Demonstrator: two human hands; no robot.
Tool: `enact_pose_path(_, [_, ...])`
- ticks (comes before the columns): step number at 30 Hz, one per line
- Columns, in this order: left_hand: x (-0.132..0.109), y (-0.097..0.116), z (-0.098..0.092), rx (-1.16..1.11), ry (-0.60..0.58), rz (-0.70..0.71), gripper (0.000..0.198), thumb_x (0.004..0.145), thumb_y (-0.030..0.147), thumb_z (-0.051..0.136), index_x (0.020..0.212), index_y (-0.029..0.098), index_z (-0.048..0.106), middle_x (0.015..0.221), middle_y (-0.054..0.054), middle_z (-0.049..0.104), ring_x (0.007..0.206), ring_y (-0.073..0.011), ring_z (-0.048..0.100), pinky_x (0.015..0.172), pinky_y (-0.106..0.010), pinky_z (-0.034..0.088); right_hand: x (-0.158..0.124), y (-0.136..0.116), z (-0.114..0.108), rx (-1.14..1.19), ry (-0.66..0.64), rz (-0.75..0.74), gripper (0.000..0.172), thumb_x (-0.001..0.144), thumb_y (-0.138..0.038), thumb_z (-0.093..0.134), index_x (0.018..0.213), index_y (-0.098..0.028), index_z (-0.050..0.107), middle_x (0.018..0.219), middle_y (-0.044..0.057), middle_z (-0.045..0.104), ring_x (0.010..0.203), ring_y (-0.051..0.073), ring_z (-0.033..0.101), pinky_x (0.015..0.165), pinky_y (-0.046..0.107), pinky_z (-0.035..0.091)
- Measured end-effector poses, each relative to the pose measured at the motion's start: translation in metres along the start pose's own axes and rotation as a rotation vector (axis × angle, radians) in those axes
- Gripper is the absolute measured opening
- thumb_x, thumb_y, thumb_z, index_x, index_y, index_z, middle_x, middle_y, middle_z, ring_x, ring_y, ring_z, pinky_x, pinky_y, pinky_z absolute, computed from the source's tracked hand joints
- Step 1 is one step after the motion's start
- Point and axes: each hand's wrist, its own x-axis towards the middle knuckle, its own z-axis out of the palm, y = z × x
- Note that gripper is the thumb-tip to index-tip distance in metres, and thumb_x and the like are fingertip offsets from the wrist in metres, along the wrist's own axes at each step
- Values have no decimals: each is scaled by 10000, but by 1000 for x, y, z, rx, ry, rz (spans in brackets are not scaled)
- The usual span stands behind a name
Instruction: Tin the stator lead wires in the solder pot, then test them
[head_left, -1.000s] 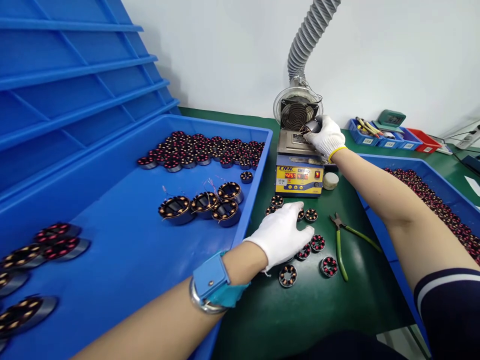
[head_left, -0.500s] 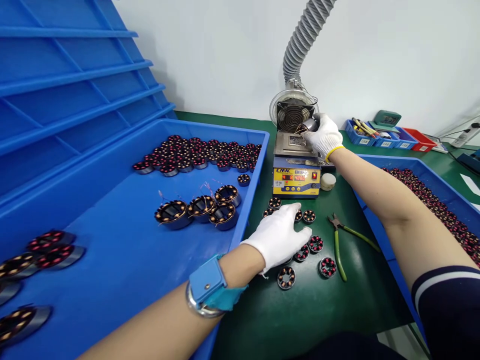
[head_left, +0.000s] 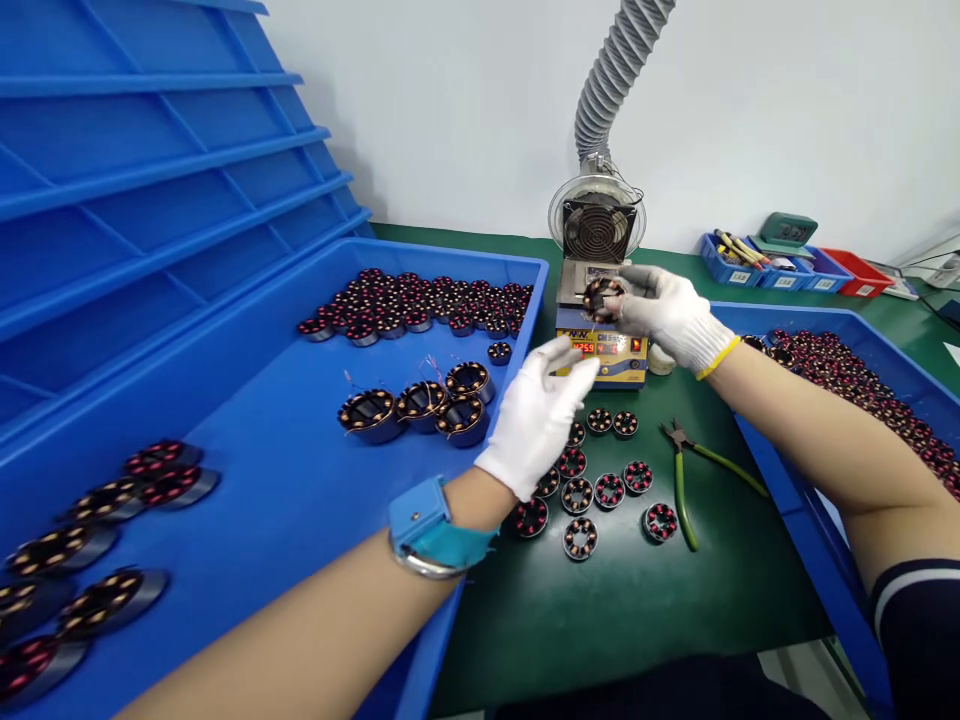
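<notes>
In my gloved right hand (head_left: 664,310) a wound motor stator (head_left: 602,299) is gripped by its edge, its copper coils facing me. It hangs just in front of the solder pot (head_left: 602,345), which has a red digital display. My gloved left hand (head_left: 536,410) is raised beside the blue tray's edge, fingers apart and holding nothing, a little below and left of that stator. Several small stators (head_left: 577,495) with red or copper windings lie on the green table under and beside my left hand. Green-handled cutters (head_left: 684,480) lie opened to their right.
A large blue tray (head_left: 285,400) with several stators is on the left; another blue tray (head_left: 795,480) full of stators is on the right. A fan (head_left: 598,232) with a grey duct hose (head_left: 619,80) stands behind the pot. Small bins (head_left: 787,275) line the back.
My right hand has drawn the stator back from the top of the solder pot toward me. My left hand has lifted off the small stators and moved up and left.
</notes>
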Motion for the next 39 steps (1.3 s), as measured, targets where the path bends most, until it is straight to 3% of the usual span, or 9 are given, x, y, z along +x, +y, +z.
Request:
enact_pose_path(4, [4,2,-2,-197,-36,14,656,790,436,686,1341,154,470,1246,-131,627,874,-188,688,643,-276,551,-43,-8,8,201,-151,91,605,646,-276,832,1204,-206,611,1057,54,692,950,217,677,850,387,592])
enact_pose_path(10, [4,5,2,69,220,252,508,721,386,743,1131,103,641,1107,-116,694,964,-211,666,930,-361,533,-65,-3,15,326,-236,190,696,603,-263,870,1226,-160,578,967,51,706,751,150,668,703,288,594])
enact_pose_path(15, [1,11,-2,228,215,294,368,708,334,743,1021,145,695,1056,-73,711,970,-212,674,940,-345,531,-69,9,19,335,-302,187,651,608,-289,880,1190,-161,619,987,62,711,835,163,674,714,270,591])
enact_pose_path(20, [1,14,-5,186,198,235,155,738,276,695,815,145,728,895,-46,732,892,-197,685,889,-312,538,-71,17,19,226,-311,226,636,615,-352,885,1179,-175,650,902,51,714,780,172,672,702,304,598])
enact_pose_path(24, [2,9,-3,27,190,115,222,692,297,743,840,131,741,866,-50,744,876,-202,687,864,-315,540,-71,19,18,218,-314,259,667,628,-332,887,1217,-154,629,903,62,712,736,154,665,658,274,590])
enact_pose_path(28, [1,8,-2,10,196,111,222,676,293,756,834,138,753,878,-49,745,859,-185,676,849,-300,530,-70,16,16,206,-299,275,662,646,-322,879,1223,-133,616,928,79,713,768,157,667,628,246,581])
enact_pose_path(34, [-1,16,-3,24,235,78,146,701,254,724,782,138,760,740,-21,708,560,-89,548,562,-232,461,-71,11,15,223,-297,306,612,697,-312,847,1228,-133,600,929,72,716,724,143,661,612,251,595])
enact_pose_path(39, [-3,17,-3,-135,191,45,265,679,309,769,865,121,751,735,-24,690,596,-97,583,605,-238,506,-73,14,12,299,-316,322,550,756,-340,807,1227,-149,597,864,62,709,684,154,673,588,272,610])
